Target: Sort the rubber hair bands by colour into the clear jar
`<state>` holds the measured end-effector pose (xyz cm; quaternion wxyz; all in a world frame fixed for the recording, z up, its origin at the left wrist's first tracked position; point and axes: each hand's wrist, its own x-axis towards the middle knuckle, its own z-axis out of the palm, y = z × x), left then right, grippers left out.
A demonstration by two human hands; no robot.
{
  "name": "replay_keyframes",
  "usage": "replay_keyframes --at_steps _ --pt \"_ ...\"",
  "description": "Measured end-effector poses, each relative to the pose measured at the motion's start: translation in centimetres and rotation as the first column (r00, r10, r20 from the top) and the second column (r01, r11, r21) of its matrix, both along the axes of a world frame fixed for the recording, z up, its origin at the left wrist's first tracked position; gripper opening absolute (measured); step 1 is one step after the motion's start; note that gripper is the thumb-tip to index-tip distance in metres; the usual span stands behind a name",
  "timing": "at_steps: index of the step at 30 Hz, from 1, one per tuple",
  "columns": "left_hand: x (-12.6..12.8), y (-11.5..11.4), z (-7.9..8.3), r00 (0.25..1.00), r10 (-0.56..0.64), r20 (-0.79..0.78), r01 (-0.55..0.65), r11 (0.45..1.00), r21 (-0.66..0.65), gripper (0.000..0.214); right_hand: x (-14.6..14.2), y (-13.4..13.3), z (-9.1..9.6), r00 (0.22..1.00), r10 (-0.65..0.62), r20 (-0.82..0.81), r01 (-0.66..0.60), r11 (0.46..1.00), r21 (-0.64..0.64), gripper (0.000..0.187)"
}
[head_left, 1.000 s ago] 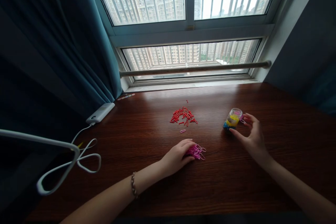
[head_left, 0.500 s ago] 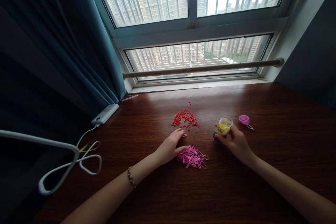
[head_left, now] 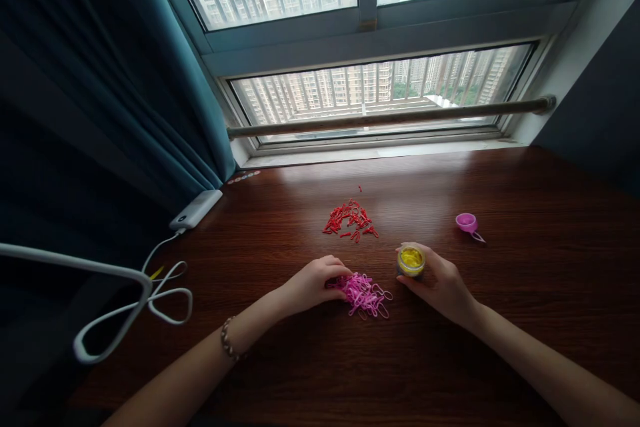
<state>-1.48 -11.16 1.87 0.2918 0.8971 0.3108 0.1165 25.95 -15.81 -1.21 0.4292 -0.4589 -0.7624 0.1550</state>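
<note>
Open desk [head_left: 525, 293] right of jar [head_left: 411, 260], red pile [head_left: 351, 220] and pink lid [head_left: 467, 221] behind; white cable [head_left: 100, 270] crowding the left edge

no readable text, labels or numbers

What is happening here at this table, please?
One person works with bare hands at a dark wooden table by a window. The left hand rests, fingers curled, on the edge of a heap of pink loops. The right hand holds a small open jar with yellow contents. The pink lid lies apart on the right, and the red pieces lie farther back.
</note>
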Motion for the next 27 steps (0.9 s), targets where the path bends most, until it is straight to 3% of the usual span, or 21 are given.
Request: replay_keyframes --at_steps 4,8,16,20,27 --pt "0.4 0.6 -0.5 0.999 -0.032 0.022 0.031 0.999 0.020 0.024 0.0 -0.1 0.1 1.000 -0.021 -0.019 0.021 1.000 -0.018 0.042" --pt "0.9 1.3 -0.2 0.990 0.017 0.137 -0.017 1.000 0.004 0.024 0.0 0.1 0.7 0.998 -0.035 -0.048 0.032 0.997 -0.076 0.040" --pt "2.3 2.7 1.0 0.903 0.172 0.393 -0.057 0.956 -0.289 0.023 -0.2 1.3 1.8 0.986 0.035 -0.162 -0.067 0.978 -0.197 0.030" --pt "3.2 2.7 2.3 0.848 0.235 0.475 -0.035 0.919 -0.393 0.023 -0.5 2.1 2.8 0.991 0.122 -0.061 -0.131 0.977 -0.166 0.033" --pt "4.6 4.3 5.5 0.761 0.229 0.607 0.007 0.933 -0.360 0.023 -0.4 3.9 4.0 0.983 0.163 0.081 -0.159 0.986 -0.051 0.047"
